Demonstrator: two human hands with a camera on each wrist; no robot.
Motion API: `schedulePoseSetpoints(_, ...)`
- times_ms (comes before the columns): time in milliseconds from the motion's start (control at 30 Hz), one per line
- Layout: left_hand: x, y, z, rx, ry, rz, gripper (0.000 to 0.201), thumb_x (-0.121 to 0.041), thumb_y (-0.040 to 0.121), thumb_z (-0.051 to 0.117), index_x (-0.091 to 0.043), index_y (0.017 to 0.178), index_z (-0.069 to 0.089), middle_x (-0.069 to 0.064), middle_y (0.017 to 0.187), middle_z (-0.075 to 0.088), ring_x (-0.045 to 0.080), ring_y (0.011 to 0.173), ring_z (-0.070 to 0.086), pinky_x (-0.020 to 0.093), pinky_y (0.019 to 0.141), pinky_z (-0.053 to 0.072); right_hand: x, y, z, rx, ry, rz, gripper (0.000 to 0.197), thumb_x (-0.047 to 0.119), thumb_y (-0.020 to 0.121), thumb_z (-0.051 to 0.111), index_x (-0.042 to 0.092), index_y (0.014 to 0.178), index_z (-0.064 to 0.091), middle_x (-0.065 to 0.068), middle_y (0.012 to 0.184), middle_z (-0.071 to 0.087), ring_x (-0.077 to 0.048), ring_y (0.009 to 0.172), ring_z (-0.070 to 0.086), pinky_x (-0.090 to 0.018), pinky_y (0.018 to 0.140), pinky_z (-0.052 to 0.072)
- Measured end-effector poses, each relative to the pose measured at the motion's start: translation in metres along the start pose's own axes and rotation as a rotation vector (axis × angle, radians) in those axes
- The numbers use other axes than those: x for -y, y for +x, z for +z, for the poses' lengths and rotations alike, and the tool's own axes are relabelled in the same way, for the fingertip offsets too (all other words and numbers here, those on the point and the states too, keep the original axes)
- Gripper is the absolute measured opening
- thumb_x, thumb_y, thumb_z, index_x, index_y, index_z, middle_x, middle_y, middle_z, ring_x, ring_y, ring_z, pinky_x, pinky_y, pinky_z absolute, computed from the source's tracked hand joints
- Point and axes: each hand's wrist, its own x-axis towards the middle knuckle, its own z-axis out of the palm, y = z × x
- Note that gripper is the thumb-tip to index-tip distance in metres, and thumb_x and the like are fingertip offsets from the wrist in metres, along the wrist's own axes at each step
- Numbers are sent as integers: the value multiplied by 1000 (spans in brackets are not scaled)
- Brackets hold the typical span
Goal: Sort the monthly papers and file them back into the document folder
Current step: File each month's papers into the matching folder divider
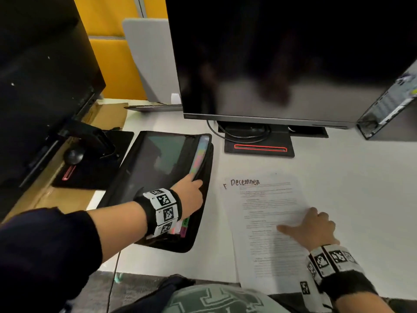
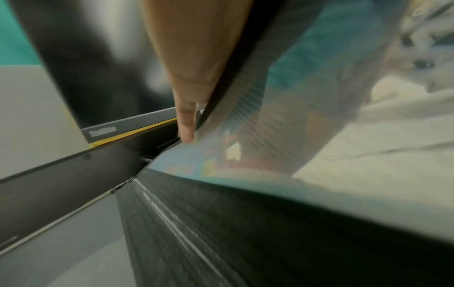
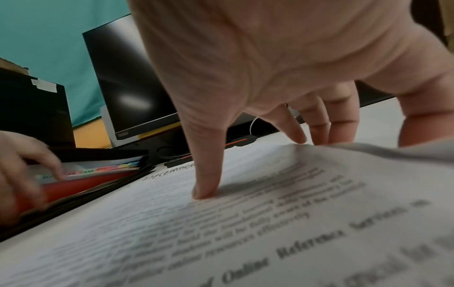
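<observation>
A black document folder lies open on the white desk, left of centre, with a row of coloured tabs along its right side. My left hand reaches into it, the index finger straight between a black flap and the coloured dividers. To the right lies a printed paper headed "December". My right hand presses on it, thumb spread out and fingertips down. The sheet buckles up near those fingers. The right wrist view also shows the folder and my left hand.
A large dark monitor on a stand rises right behind the paper. A second monitor with a black base stands at the left over cardboard. A computer case is at the far right.
</observation>
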Motion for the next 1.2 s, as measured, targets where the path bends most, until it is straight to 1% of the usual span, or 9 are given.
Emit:
schedulePoseSetpoints(167,-1,8,-4,125,32,-22,29,-26,96,43,-22,118,61,-5,121,59,23,117,38,36,86,31,-15,7,-2,68,165,-73,87,49,66,77,8,128,33,-14,122,54,-32,108,54,-42,87,42)
schedulePoseSetpoints(300,11,-3,1,75,-34,-57,33,-30,96,41,-22,123,59,2,134,45,25,125,31,41,96,32,-35,20,-9,94,407,-182,35,22,80,71,1,104,54,-17,104,63,-26,83,57,-32,72,47)
schedulePoseSetpoints(500,37,-35,12,-153,-268,-277,39,-44,97,32,-34,118,63,1,153,22,24,142,9,55,112,11,-50,25,-6,441,1143,-127,32,-2,84,59,0,116,58,-20,107,66,-32,88,67,-40,68,58)
schedulePoseSetpoints(567,38,-37,14,-191,-363,-364,45,-52,96,25,-39,114,64,-1,159,5,26,145,-10,58,114,-4,-46,22,-2,523,1139,-165,44,2,77,69,1,120,57,-19,109,67,-33,94,66,-40,70,58)
schedulePoseSetpoints(667,33,-37,15,-166,-402,-412,45,-54,96,26,-40,111,65,-1,159,-9,33,142,-21,59,112,-12,-42,22,2,524,1059,-219,87,34,30,95,9,107,64,-9,97,73,-30,91,69,-42,77,57)
schedulePoseSetpoints(767,29,-39,14,-138,-433,-438,41,-51,94,31,-38,109,67,-1,159,-8,36,142,-18,60,113,-7,-38,20,-10,434,1136,-227,47,8,65,81,6,109,64,-6,91,74,-25,82,71,-38,71,59)
schedulePoseSetpoints(833,29,-42,13,-127,-453,-429,37,-49,91,37,-37,105,68,-1,159,-8,36,142,-16,59,114,-2,-32,15,-24,432,1178,-252,33,-3,77,67,5,108,64,-10,98,73,-26,85,71,-37,71,59)
schedulePoseSetpoints(1000,35,-44,12,-110,-537,-411,25,-46,85,50,-42,101,69,-7,158,-9,31,143,-14,57,115,1,-18,6,-41,495,1182,-348,33,-4,80,61,5,112,63,-11,106,71,-30,96,68,-40,78,57)
schedulePoseSetpoints(1200,37,-46,15,-111,-546,-391,28,-45,89,49,-49,114,62,-9,157,-12,30,143,-17,58,115,0,-15,9,-25,368,1092,-294,30,-3,79,65,5,108,65,-13,105,70,-33,97,66,-51,91,50)
